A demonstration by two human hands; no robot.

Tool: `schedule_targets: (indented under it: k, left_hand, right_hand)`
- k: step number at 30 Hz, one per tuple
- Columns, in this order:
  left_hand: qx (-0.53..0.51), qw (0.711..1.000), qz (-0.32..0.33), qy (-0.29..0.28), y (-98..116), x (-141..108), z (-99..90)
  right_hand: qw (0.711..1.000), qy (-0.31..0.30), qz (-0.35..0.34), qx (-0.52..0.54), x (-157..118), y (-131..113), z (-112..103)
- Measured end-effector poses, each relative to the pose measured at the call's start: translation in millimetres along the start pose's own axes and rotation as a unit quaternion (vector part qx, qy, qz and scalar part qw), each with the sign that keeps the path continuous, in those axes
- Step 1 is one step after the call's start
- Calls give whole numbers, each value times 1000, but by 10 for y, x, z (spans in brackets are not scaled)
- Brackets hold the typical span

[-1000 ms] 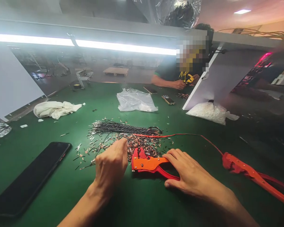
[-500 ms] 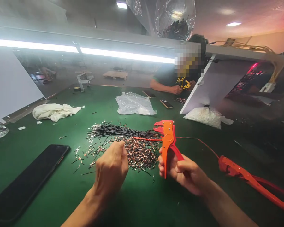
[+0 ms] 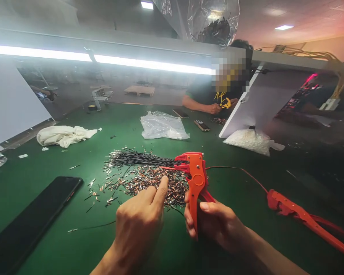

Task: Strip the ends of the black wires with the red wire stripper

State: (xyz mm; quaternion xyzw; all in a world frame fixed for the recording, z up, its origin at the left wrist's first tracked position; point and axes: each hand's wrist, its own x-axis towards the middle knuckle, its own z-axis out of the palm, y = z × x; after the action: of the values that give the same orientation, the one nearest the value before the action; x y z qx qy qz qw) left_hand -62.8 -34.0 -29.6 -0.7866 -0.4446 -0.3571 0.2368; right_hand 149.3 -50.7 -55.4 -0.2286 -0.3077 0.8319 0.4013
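Observation:
My right hand (image 3: 218, 225) is wrapped round the handles of an orange and red wire stripper (image 3: 197, 183), held upright with its jaws facing left. My left hand (image 3: 143, 221) is closed, with its forefinger stretched toward the stripper. A thin black wire (image 3: 96, 226) sticks out of its left side and ends in a silvery terminal; the part inside the hand is hidden. Just behind the hands lies a pile of cut wire bits (image 3: 149, 182), copper and black. Beyond it, a bundle of black wires (image 3: 143, 157) reaches to the stripper's jaws.
A dark phone (image 3: 37, 214) lies at left, a second orange stripper (image 3: 306, 217) at right. Farther back are a white cloth (image 3: 65, 135), a clear plastic bag (image 3: 164, 126), a handset (image 3: 202, 125) and a bag of white pieces (image 3: 249, 140). A person (image 3: 200, 101) sits opposite, holding a yellow tool.
The stripper has come lower and slightly left, its handles closer together. My left hand has moved right and down, its forefinger now extended. A black wire now trails plainly from its left side.

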Motion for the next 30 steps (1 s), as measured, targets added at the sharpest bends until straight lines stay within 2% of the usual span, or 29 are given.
schedule_targets:
  k: [3, 5, 7, 11, 14, 17, 21, 25, 27, 30]
  left_hand:
    - [-76, 996, -35, 17, 66, 4, -8]
    - [-153, 985, -76, 6, 145, -5, -23]
    - [-216, 971, -93, -40, 249, -37, -37]
    - [-265, 948, -77, -158, 440, -160, -8]
    - [-246, 942, -89, -211, 489, -240, 48]
    - [-223, 942, -93, -234, 477, -276, 85]
    - [-216, 953, -66, -202, 446, -273, 103]
    - [-261, 949, -53, -166, 391, -231, 86]
    - [-291, 944, -70, -141, 342, -196, 69]
    - [-289, 947, -123, -70, 262, -128, 45]
  right_hand:
    - [999, -25, 21, 24, 8, 45, -4]
    - [999, -18, 16, 29, 21, 62, 35]
    - [1000, 14, 3, 22, 34, 57, 99]
    - [998, 64, 2, 5, 45, 10, 195]
    - [998, 67, -4, -13, 50, 10, 193]
    - [998, 42, -22, -28, 59, 47, 170]
    - [999, 5, -27, -27, 51, 63, 165]
    - [999, 19, -31, -13, 7, -10, 143]
    - [1000, 14, -22, 14, -14, -59, 120]
    - [998, -25, -2, 64, -31, -94, 98]
